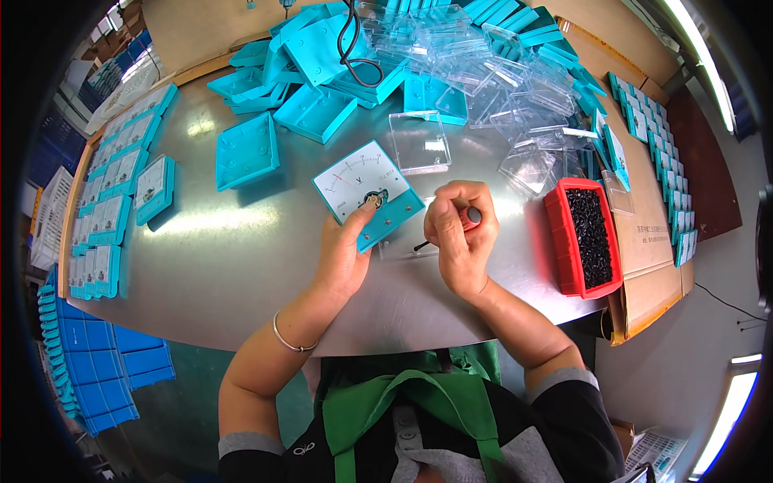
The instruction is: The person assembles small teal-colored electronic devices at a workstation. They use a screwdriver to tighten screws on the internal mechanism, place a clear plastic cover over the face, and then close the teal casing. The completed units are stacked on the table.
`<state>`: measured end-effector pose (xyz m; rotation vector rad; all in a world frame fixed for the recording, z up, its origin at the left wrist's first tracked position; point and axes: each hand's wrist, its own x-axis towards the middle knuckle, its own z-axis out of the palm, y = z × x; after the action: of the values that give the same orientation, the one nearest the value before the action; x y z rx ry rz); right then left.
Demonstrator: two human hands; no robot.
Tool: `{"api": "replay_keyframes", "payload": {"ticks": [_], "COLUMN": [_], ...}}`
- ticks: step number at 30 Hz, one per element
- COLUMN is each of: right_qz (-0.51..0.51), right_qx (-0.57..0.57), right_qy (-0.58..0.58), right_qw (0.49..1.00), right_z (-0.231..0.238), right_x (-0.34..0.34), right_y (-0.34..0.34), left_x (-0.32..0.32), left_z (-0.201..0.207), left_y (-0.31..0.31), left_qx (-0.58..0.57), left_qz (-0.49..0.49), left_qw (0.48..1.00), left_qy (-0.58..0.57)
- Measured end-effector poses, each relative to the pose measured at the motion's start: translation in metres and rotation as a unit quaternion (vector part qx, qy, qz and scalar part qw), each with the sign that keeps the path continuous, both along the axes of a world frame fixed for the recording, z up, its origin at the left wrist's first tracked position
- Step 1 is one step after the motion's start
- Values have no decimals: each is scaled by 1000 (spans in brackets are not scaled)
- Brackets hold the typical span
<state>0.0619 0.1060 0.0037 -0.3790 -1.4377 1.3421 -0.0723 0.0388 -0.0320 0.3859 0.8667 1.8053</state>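
My left hand (pixel 342 258) grips a panel meter (pixel 342 175) by its lower left side, thumb resting on the front near the exposed movement. The meter has a white dial and a turquoise case, tilted up off the table. In my right hand (pixel 463 253), fingers curl round a screwdriver with a red and black handle (pixel 471 216). Its dark tip points left toward the meter, apart from it; whether it carries a screw I cannot tell. A clear plastic cover (pixel 403 248) lies on the metal table below, partly hidden by my hands.
Turquoise cases (pixel 314 113) and clear covers (pixel 523 92) heap at the back. A single cover (pixel 419 145) lies behind the meter. A red bin (pixel 572 270) of small black parts stands right. Finished-looking meters line the left (pixel 105 213) and right (pixel 660 157) edges. A black cable (pixel 345 52) hangs overhead.
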Motion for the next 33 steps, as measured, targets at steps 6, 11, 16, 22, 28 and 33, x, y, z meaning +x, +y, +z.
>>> {"api": "replay_keyframes", "payload": {"ticks": [6, 11, 16, 22, 28, 33], "right_qz": [-31, -15, 110, 78, 126, 122], "right_qx": [2, 34, -23, 356, 300, 313], "right_qy": [-4, -79, -100, -455, -516, -504], "right_qw": [999, 996, 989, 813, 792, 796], "right_z": [-3, -6, 24, 19, 17, 10], "right_x": [-3, -14, -8, 37, 64, 69], "right_y": [-1, 3, 3, 39, 29, 36], "left_x": [4, 0, -17, -23, -13, -5], "left_z": [6, 18, 33, 31, 28, 28], "left_y": [2, 1, -21, -62, -69, -57], "left_qx": [-6, 11, -6, -24, 2, -8], "left_qz": [6, 19, 15, -52, -46, -49], "left_qw": [999, 997, 991, 997, 993, 992], "left_qy": [47, 76, 130, 51, 106, 118]}}
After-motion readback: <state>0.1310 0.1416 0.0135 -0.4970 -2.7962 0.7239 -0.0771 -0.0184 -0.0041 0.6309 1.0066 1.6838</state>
